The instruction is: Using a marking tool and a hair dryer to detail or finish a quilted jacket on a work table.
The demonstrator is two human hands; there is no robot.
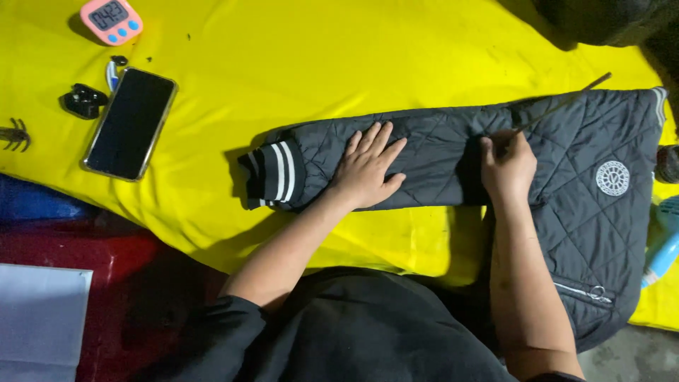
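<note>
1. My left hand [368, 170] lies flat, fingers spread wide and holding nothing, pressing down on the sleeve [353, 166] of a dark quilted jacket [594, 212].
2. That sleeve stretches out toward 9 o'clock from the jacket body, ending in a black cuff [272, 173] with white stripes.
3. My right hand [508, 168] rests on the jacket at about 3 o'clock from the left hand, its grip narrow, fingers pinched on a thin stick [562, 105] that slants away toward 1 o'clock.
4. The jacket lies on a yellow cloth [318, 64] covering the desk, its body at the 3 o'clock side, with a round white badge [612, 177] and a zip pocket [583, 291] showing.
5. At 10 o'clock from the sleeve, well apart, lies a dark smartphone [131, 124], face up.
6. Just beside the phone at 9 o'clock sits a small black earbud case [85, 100]; at 11 o'clock stands a pink timer [111, 20].
7. A small dark scorpion-shaped figure [14, 134] lies at the far 9 o'clock edge of the cloth.
8. A light blue object [663, 247] pokes in at the 3 o'clock edge; I cannot tell what it is.
</note>
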